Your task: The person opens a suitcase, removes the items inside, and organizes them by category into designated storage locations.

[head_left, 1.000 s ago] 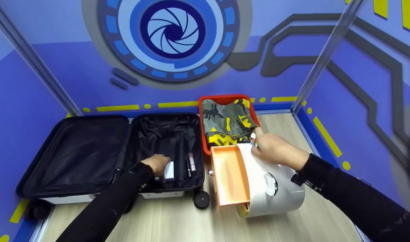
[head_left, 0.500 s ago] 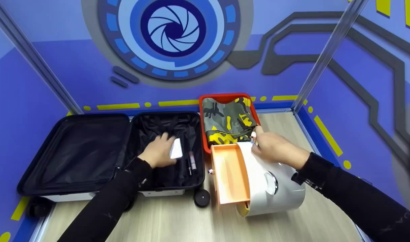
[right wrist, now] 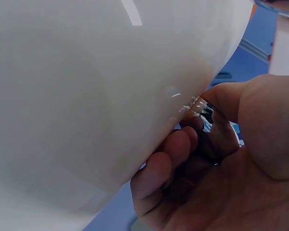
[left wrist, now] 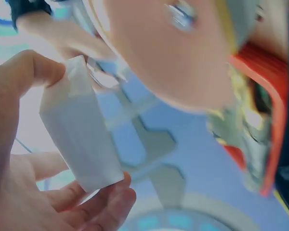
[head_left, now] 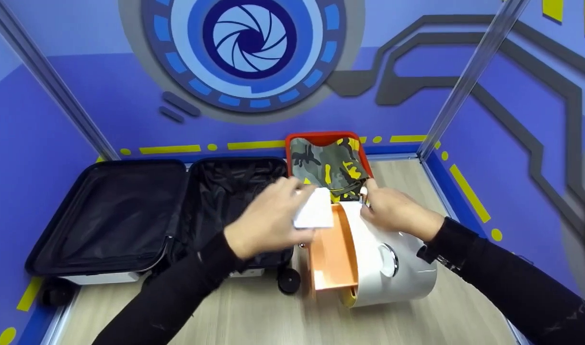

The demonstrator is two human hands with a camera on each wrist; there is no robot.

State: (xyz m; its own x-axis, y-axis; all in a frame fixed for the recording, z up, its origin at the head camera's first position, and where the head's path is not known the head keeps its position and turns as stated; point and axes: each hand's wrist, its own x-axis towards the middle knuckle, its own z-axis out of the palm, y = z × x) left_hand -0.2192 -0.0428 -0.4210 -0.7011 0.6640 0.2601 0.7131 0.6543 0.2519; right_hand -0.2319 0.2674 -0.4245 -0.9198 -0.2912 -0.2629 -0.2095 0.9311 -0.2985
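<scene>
My left hand (head_left: 268, 218) grips a small white box (head_left: 316, 211) between thumb and fingers, above the near-left part of an open orange drawer (head_left: 328, 261). Close up in the left wrist view, the white box (left wrist: 82, 134) looks plain, with thumb on one end and fingertips on the other. The drawer sticks out leftward from a glossy white rounded storage case (head_left: 407, 273) that lies on the floor. At the case's far edge, my right hand (head_left: 397, 211) curls its fingers round a shiny metal fitting (right wrist: 204, 113), best seen in the right wrist view.
An open black suitcase (head_left: 124, 215) lies at the left; my left arm hides part of its right half (head_left: 215, 187). Behind the storage case is a red basket (head_left: 321, 136) holding camouflage cloth (head_left: 321, 160). Blue printed walls (head_left: 254, 117) enclose the back and sides.
My left hand has lifted the white box out of the suitcase's right half and carried it rightward to the orange drawer. My right hand keeps its place on the storage case.
</scene>
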